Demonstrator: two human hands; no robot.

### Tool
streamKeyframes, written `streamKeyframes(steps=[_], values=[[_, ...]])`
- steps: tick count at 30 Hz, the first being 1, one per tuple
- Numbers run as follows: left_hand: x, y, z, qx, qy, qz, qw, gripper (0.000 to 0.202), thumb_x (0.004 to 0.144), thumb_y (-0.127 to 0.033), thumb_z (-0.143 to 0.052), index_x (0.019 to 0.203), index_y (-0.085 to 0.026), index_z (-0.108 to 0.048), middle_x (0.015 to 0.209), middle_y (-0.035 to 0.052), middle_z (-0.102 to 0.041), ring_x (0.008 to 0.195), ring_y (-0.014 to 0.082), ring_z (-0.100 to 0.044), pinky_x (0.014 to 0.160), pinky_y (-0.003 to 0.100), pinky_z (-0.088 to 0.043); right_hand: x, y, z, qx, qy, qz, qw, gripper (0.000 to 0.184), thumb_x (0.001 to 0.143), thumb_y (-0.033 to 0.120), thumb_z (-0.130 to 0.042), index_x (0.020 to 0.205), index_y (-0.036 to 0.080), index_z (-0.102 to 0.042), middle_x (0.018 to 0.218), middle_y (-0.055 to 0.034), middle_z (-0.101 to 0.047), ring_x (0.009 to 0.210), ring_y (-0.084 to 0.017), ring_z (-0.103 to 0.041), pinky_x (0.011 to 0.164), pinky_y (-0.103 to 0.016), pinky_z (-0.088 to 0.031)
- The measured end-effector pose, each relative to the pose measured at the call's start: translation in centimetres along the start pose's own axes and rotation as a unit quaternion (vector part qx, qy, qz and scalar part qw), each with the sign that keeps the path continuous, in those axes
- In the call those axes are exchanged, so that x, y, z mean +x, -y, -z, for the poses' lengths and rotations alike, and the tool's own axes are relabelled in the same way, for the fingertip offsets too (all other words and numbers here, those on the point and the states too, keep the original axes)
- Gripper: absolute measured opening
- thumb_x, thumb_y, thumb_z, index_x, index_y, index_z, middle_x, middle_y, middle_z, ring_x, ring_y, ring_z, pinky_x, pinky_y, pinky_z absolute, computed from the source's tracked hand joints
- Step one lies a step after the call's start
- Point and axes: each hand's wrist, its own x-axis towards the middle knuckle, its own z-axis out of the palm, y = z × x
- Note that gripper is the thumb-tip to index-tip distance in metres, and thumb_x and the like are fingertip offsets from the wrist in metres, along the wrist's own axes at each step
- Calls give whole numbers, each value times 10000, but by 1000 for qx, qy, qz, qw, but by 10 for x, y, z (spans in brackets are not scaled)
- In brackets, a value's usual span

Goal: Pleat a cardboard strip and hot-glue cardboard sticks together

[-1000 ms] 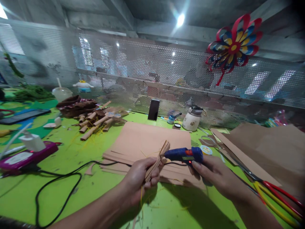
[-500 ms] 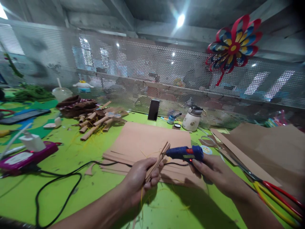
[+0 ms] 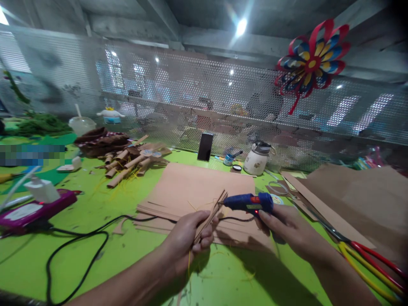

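Observation:
My left hand (image 3: pixel 195 233) is closed around a narrow bundle of folded brown paper (image 3: pixel 213 217), tilted up to the right. Thin yellow strands hang below that hand. In my right hand (image 3: pixel 288 229) is a blue hot glue gun (image 3: pixel 244 202) with a small red light lit. Its nozzle points left and meets, or nearly meets, the upper part of the paper; I cannot tell which. Beneath both hands lies a stack of brown paper sheets (image 3: pixel 191 182). A black cord (image 3: pixel 146 217) runs across the stack's left part toward the glue gun.
Left stands a purple power strip (image 3: pixel 63 202) with a white plug. Rolled brown paper tubes (image 3: pixel 127 165) lie behind it. A phone (image 3: pixel 205 147), a small paint jar (image 3: pixel 228 160) and a white jug (image 3: pixel 256 159) stand along the back. Red and yellow scissors (image 3: pixel 353 248) lie right.
The glue gun and my right hand have shifted very slightly right and up. My left hand keeps its hold on the folded paper, almost unmoved.

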Motion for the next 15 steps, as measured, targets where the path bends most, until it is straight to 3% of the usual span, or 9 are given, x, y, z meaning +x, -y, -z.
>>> streamKeyframes(steps=[15], values=[[0,0,0,10,4,-8,1000,197,852,-248,-447,805,-105,-574,487,-68,-332,354,18,-256,328,138,-78,-1,-1,1,3,2,1,1000,427,915,523,-421,721,163,-544,643,-12,-478,568,-114,-416,497,-246,-301]])
